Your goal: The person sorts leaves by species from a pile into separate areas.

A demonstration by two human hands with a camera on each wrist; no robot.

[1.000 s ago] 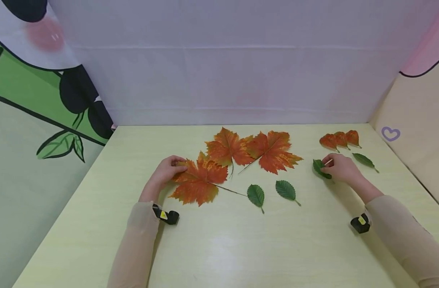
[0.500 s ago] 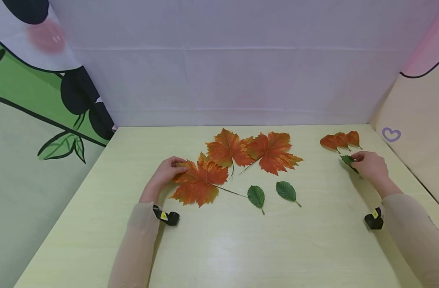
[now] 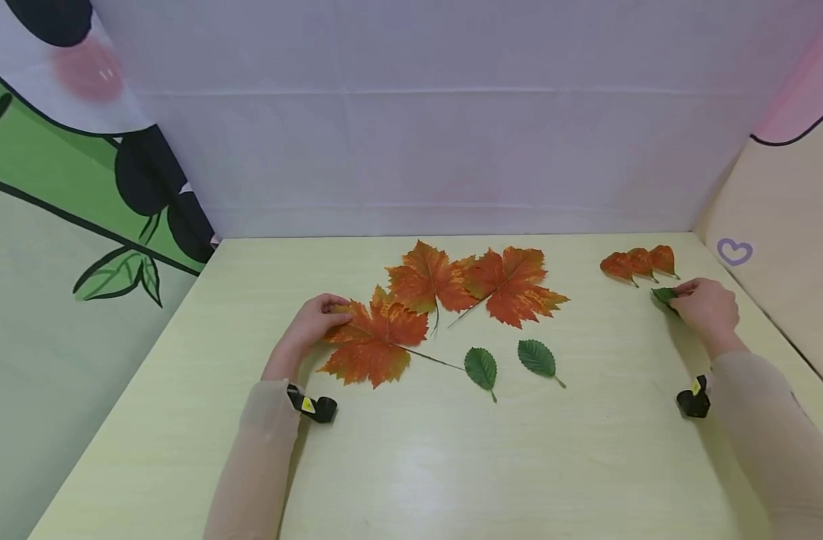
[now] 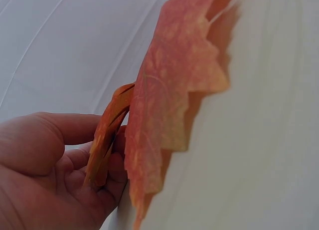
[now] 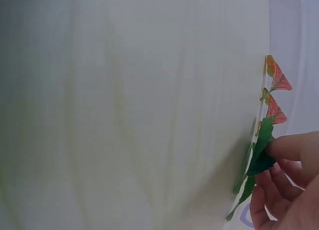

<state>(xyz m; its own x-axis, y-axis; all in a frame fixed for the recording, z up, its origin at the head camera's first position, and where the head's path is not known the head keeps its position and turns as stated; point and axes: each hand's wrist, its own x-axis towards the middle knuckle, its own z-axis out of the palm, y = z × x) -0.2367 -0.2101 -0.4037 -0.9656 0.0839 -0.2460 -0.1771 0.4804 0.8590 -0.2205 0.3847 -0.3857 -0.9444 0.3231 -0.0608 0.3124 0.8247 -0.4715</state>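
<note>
My left hand [image 3: 311, 324] pinches the left edge of a large orange maple leaf [image 3: 373, 337] between thumb and fingers. In the left wrist view, the pinched lobe [image 4: 107, 135] curls up beside the thumb. At the far right, my right hand [image 3: 708, 309] pinches a small green leaf [image 3: 664, 296] between thumb and fingers. Beneath it, in the right wrist view, shows the stem end of another green leaf [image 5: 246, 190], hidden by the hand in the head view. Just behind the right hand lie small orange-red leaves [image 3: 639, 262] in an overlapping row.
Two more maple leaves [image 3: 428, 277] overlap at the back middle of the pale table [image 3: 411, 465]. In front of them lie a green leaf [image 3: 481, 367] and another green leaf [image 3: 536, 358]. A pale cloth wall [image 3: 411, 165] rises along the back edge.
My right hand has carried the small green leaf rightward and slightly back, over the green leaf lying there. The left hand stays on the maple leaf's edge.
</note>
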